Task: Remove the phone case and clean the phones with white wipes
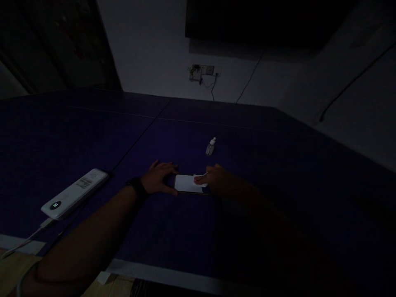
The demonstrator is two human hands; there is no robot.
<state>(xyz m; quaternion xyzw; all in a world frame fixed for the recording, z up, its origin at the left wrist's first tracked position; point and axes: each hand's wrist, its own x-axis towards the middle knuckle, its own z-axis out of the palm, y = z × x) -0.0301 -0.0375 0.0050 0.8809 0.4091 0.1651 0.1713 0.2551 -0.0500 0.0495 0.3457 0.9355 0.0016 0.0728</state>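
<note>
A smartphone [184, 184] with a bright white screen lies flat on the blue table. My left hand [158, 178] braces its left end, thumb at the near corner and a finger at the far corner, other fingers spread. In my right hand [216, 180] is a small white cloth [200, 180], pressed down on the right part of the screen by the fingertips. The phone's right end is partly hidden by that hand. Beyond the phone stands a small clear bottle [209, 149] with a white dropper-like top.
A white power bank [76, 194] with a lit display lies at the left, a white cable [29, 239] running from it off the near edge. Behind the blue table [130, 231] are a wall socket [204, 71] with cords and a dark screen [247, 24]. The room is dim.
</note>
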